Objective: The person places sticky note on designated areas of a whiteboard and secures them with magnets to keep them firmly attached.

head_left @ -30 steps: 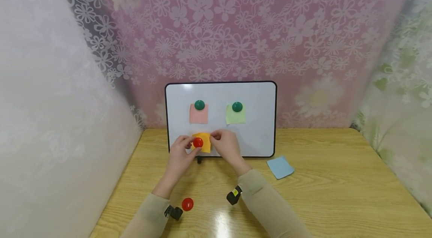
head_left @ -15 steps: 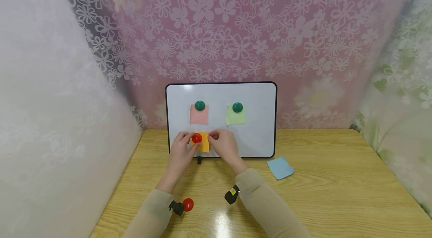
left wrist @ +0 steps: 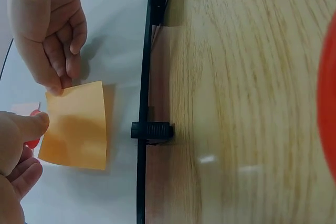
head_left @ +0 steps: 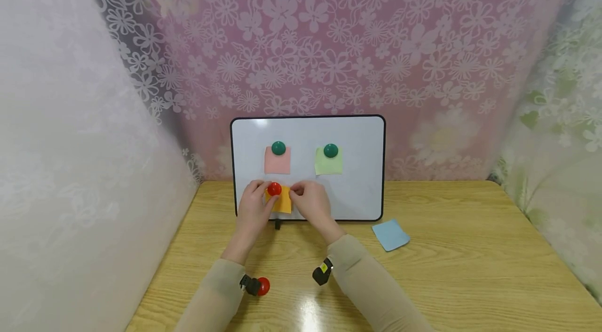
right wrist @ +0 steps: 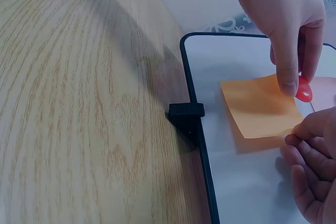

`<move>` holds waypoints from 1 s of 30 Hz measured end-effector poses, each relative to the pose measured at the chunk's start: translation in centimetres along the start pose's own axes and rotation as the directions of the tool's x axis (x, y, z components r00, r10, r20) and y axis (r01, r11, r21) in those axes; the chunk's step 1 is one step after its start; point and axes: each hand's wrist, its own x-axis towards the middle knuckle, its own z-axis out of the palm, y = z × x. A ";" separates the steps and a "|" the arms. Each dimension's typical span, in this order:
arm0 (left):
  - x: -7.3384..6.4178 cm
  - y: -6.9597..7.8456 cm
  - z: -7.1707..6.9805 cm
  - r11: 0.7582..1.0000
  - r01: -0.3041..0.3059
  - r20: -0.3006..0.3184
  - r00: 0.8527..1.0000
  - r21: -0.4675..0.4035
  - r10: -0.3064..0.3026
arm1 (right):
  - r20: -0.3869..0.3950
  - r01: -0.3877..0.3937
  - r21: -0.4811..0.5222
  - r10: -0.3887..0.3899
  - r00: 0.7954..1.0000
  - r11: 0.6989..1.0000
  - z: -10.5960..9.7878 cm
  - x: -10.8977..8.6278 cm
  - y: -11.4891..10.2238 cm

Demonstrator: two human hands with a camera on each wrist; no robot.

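An orange sticky note [head_left: 283, 203] lies against the lower left of a small whiteboard [head_left: 357, 185]. My left hand [head_left: 253, 209] grips a round red magnet [head_left: 275, 189] between thumb and fingers at the note's upper left edge. With thumb and forefinger my right hand [head_left: 312, 200] pinches the note's upper right corner. In the right wrist view the magnet [right wrist: 304, 89] shows at the note's top edge, partly hidden by the left fingers. The note [left wrist: 76, 127] stands slightly off the board at its lower edge, casting a shadow.
Higher on the board, green magnets [head_left: 278, 148] hold a pink note [head_left: 277, 163] and a light green note [head_left: 329, 166]. A blue note [head_left: 391, 235] lies on the table to the right. Another red magnet [head_left: 264, 286] lies near the left wrist camera. Black feet [left wrist: 152, 130] support the board.
The left hand has slid the red magnet upward to the orange note's upper edge. The right hand has shifted slightly left with the note's corner. The note has straightened.
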 end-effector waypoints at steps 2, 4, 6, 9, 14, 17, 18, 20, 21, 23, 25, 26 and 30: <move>0.1 0.0 0.0 1.000 -0.002 0.001 1.000 0.009 0.002 | 0.001 0.001 -0.001 -0.001 1.000 1.000 0.1 0.0 0.0; 0.1 0.0 0.0 1.000 -0.001 0.004 1.000 0.018 0.001 | 0.002 0.001 -0.005 -0.001 1.000 1.000 0.1 0.1 0.0; 0.2 0.0 0.1 1.000 -0.001 0.004 1.000 0.027 0.001 | 0.000 0.001 -0.009 -0.001 1.000 1.000 0.2 0.1 0.1; 0.2 0.1 0.2 0.999 -0.004 -0.002 1.000 0.038 0.004 | -0.002 0.003 -0.012 -0.003 1.000 1.000 0.3 0.2 0.2; 0.2 0.0 0.4 0.999 -0.021 -0.012 1.000 0.045 0.021 | -0.001 -0.002 0.009 0.002 1.000 1.000 0.4 0.2 0.3; 0.2 -0.1 0.5 0.998 -0.040 -0.016 0.999 0.050 0.041 | 0.003 -0.004 0.016 0.004 1.000 1.000 0.4 0.2 0.3; 0.2 -0.1 0.5 0.998 -0.046 -0.017 0.999 0.051 0.047 | 0.002 -0.002 0.017 0.002 1.000 1.000 0.4 0.2 0.2; 0.2 -0.1 0.6 0.997 -0.055 -0.016 0.998 0.059 0.056 | -0.004 0.006 0.019 -0.005 1.000 1.000 0.5 0.2 0.1; 0.2 -0.2 0.6 0.996 -0.059 -0.018 0.998 0.065 0.061 | -0.007 0.009 0.019 -0.008 1.000 1.000 0.5 0.2 0.1; 0.2 -0.1 0.7 0.995 -0.066 -0.025 0.997 0.073 0.068 | -0.012 0.010 0.022 -0.010 1.000 1.000 0.6 0.2 0.0; 0.3 -0.1 0.7 0.995 -0.070 -0.032 0.997 0.077 0.073 | -0.014 0.008 0.022 -0.007 1.000 1.000 0.6 0.2 0.0; 0.3 -0.2 0.7 0.994 -0.071 -0.036 0.997 0.080 0.074 | -0.014 0.005 0.020 -0.005 1.000 1.000 0.7 0.2 0.0; 0.4 -0.3 0.8 0.994 -0.066 -0.044 0.997 0.092 0.071 | -0.010 0.003 0.009 -0.003 1.000 1.000 0.8 0.2 -0.2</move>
